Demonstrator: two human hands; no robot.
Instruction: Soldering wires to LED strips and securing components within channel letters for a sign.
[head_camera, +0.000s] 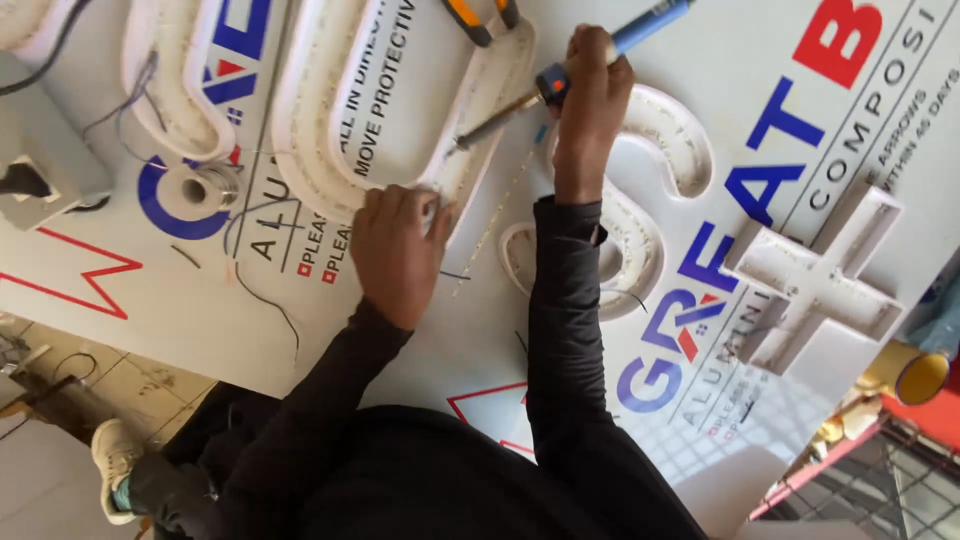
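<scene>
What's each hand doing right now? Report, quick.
Left hand: fingers curled, pressing on the rim of the white channel letter; any held item cannot be told.
Right hand: closed on the blue soldering iron.

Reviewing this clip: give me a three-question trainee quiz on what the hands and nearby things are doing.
1. True or false: the right hand holds a blue-handled soldering iron.
2. The left hand presses on: A) the plus-shaped letter shell, B) the oval letter shell, C) the solder spool.
3. Which shaped shell lies just right of the right forearm?

Key: 1 true. 2 B. 3 The S-shaped shell.
</scene>
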